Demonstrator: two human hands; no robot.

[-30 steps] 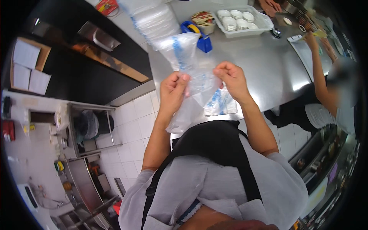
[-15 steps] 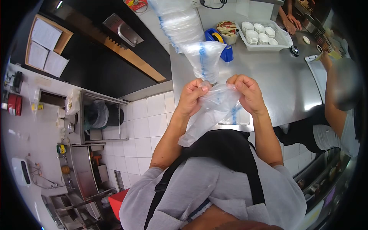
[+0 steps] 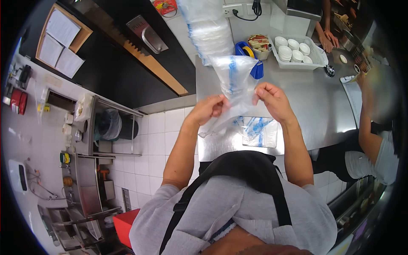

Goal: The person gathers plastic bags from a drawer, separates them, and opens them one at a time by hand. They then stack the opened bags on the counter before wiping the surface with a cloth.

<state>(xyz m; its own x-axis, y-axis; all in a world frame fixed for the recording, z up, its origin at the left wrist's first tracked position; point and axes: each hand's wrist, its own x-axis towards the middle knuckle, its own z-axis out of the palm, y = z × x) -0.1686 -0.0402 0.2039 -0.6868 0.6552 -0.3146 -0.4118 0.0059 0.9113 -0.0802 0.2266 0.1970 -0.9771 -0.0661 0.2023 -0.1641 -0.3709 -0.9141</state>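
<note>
The left hand (image 3: 209, 109) is curled, with a thin clear plastic bag (image 3: 233, 109) pinched between thumb and fingertips. By the right hand (image 3: 275, 102) the bag's other side is gripped at thumb and forefinger, the remaining fingers loosely bent. The bag is held above the near part of the steel surface (image 3: 314, 106), its loose end hanging toward the left. Just below it, a flat clear packet (image 3: 265, 137) printed in blue is laid near the surface's edge. Beyond the hands, bundled clear plastic (image 3: 234, 72) is marked by a blue printed band; the lettering on both cannot be made out. A blue tape dispenser (image 3: 257, 71) and a white basket (image 3: 299, 66) of small white cups are set farther back. On the door's metal plate (image 3: 146, 34), "PULL" can be read.
</note>
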